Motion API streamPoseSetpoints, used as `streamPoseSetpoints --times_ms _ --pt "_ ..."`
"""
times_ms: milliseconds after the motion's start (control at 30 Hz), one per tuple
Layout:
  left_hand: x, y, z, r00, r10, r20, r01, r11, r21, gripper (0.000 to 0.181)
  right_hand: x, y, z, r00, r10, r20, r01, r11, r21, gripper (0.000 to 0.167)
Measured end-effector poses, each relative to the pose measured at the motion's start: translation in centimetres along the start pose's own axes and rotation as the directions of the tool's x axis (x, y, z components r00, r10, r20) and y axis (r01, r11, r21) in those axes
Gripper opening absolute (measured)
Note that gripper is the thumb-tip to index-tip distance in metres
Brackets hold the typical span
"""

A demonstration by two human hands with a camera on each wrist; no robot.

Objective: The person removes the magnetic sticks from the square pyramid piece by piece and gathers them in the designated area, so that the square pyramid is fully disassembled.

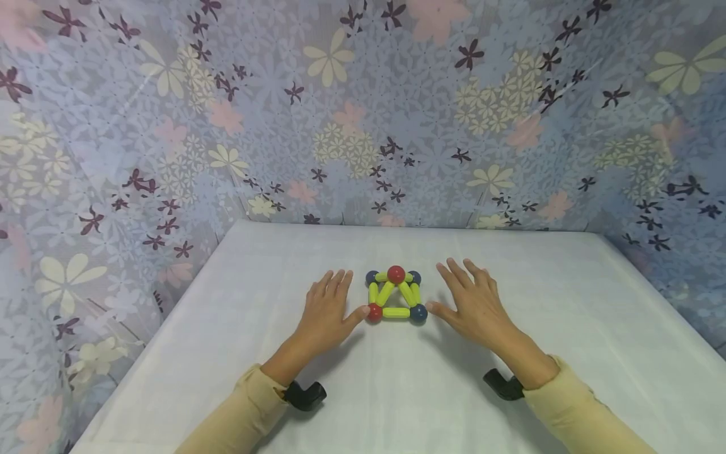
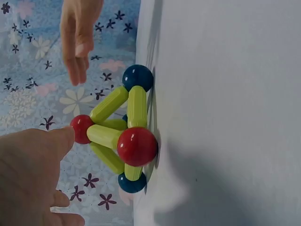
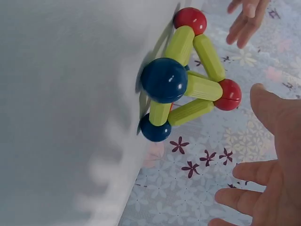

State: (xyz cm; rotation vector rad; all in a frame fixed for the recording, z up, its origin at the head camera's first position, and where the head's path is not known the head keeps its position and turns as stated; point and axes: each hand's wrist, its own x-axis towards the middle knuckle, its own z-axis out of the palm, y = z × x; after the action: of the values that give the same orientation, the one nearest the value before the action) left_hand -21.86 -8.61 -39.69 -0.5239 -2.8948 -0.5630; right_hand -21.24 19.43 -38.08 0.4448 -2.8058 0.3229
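A pyramid of magnetic balls and sticks (image 1: 396,312) stands on the white table, its lime-green sticks joining red and dark blue balls. One red ball (image 2: 82,129) tops it; another red ball (image 2: 137,146) and several blue balls (image 3: 164,80) form the base corners. My left hand (image 1: 326,315) hovers to the left with fingers extended, its thumb close to the front red ball. On the opposite side, my right hand (image 1: 479,309) spreads its fingers, thumb near the front blue ball. The right wrist view shows both hands apart from the pyramid, holding nothing.
A white cloth (image 1: 567,302) covers the table. Floral fabric (image 1: 363,113) hangs behind it and along both sides. A black strap piece (image 1: 306,396) sits at my left wrist, and a similar black piece (image 1: 503,384) at my right.
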Motion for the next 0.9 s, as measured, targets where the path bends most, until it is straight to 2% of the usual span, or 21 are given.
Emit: streamPoseSetpoints --times_ms 300,533,733,900 --pt "0.7 0.8 0.6 1.0 0.005 -0.001 -0.005 0.995 -0.099 0.073 1.3 -0.8 -0.1 1.0 -0.021 -0.01 0.022 0.986 0.167 0.07" --pt "1.1 1.1 1.2 0.999 0.017 -0.035 -0.023 0.983 -0.182 0.065 2.4 -1.1 0.2 0.999 -0.033 -0.032 0.04 0.966 0.254 0.062" --pt "1.8 1.3 2.1 0.998 -0.008 -0.063 -0.009 0.962 -0.271 0.058 3.2 -1.5 0.5 0.999 -0.03 -0.015 0.033 0.942 0.335 0.058" --pt "2.6 1.7 2.7 0.997 -0.063 -0.048 0.042 0.931 -0.362 0.052 4.1 -1.7 1.0 0.999 -0.032 0.008 0.026 0.922 0.386 0.055"
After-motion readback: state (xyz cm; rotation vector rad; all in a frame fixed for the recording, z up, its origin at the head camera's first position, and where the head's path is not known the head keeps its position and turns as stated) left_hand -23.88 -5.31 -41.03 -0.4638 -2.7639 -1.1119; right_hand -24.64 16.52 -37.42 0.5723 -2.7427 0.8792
